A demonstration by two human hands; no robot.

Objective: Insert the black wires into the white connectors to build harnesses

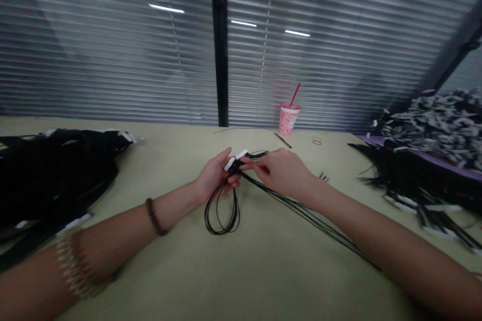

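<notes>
Left hand (213,176): clasps looped cable bundle (224,231), mid-frame.
Right hand (285,171): at the bundle; whether pinching, cannot tell.
Cup (287,121): pink, above center.

We see the pale desk (241,281) bearing a black cable heap (68,170) at left, a pink cup (288,121), a thin dark stick (282,141) and black cables (401,166) at right.

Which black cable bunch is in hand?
The looped bunch in the left hand, with the right hand also at it. The left pile and right pile lie on the table, neither hand on them.
</notes>
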